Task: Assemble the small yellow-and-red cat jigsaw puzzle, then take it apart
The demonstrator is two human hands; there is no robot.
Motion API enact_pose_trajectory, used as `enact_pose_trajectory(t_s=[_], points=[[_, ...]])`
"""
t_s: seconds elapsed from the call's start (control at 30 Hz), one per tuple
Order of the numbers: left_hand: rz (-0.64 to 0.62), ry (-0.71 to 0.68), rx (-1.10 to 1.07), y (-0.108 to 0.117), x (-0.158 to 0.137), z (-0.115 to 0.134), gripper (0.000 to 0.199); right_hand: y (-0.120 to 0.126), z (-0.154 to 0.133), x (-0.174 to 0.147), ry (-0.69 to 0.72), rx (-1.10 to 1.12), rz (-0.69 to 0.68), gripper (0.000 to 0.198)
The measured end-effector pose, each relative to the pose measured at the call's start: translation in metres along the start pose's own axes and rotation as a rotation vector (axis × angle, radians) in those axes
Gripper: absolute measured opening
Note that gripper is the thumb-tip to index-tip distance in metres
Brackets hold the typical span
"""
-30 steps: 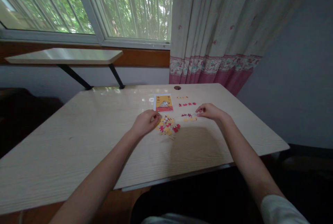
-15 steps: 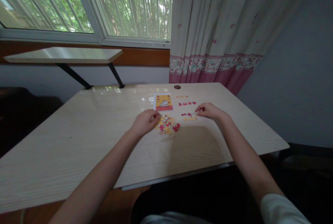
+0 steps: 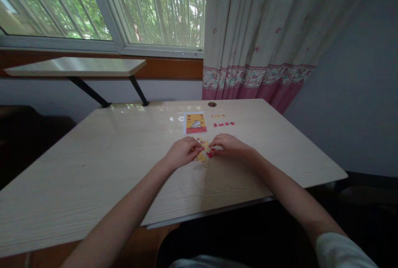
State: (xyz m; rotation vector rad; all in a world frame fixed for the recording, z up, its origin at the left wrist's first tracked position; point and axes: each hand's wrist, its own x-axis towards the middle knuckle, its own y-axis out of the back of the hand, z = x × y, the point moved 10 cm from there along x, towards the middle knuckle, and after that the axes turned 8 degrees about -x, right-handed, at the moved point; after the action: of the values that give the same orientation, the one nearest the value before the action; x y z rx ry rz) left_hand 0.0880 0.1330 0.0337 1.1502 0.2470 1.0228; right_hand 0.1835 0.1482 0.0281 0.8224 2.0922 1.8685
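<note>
A loose pile of small yellow, red and white jigsaw puzzle pieces [image 3: 203, 158] lies on the desk between my two hands. My left hand [image 3: 184, 152] reaches in from the pile's left side, its fingers curled together at a small reddish piece, partly hidden by the fingertips. From the right, my right hand [image 3: 229, 146] comes over the pile's edge with thumb and fingers apart, close to a red piece [image 3: 210, 153]. Whether it touches that piece I cannot tell. Behind the pile lies a picture card [image 3: 195, 123] with a white animal on orange and red.
Right of the card lie a row of red pieces [image 3: 224, 124] and, farther back, a short row of yellowish pieces [image 3: 218, 115]. My right hand covers most of the nearer rows. The pale wooden desk [image 3: 124, 143] carries a raised shelf [image 3: 81, 65] at the back left.
My right hand has left the nearer row of pieces and moved left to the pile. My left hand has shifted slightly right and nearer me, over the pile.
</note>
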Motion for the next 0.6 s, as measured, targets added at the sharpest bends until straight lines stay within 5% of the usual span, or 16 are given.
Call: enact_pose_trajectory(t_s=[0.6], points=[[0.080, -0.112, -0.085, 0.008, -0.003, 0.017, 0.014, 0.001, 0.000, 0.004, -0.099, 0.205, 0.125, 0.019]])
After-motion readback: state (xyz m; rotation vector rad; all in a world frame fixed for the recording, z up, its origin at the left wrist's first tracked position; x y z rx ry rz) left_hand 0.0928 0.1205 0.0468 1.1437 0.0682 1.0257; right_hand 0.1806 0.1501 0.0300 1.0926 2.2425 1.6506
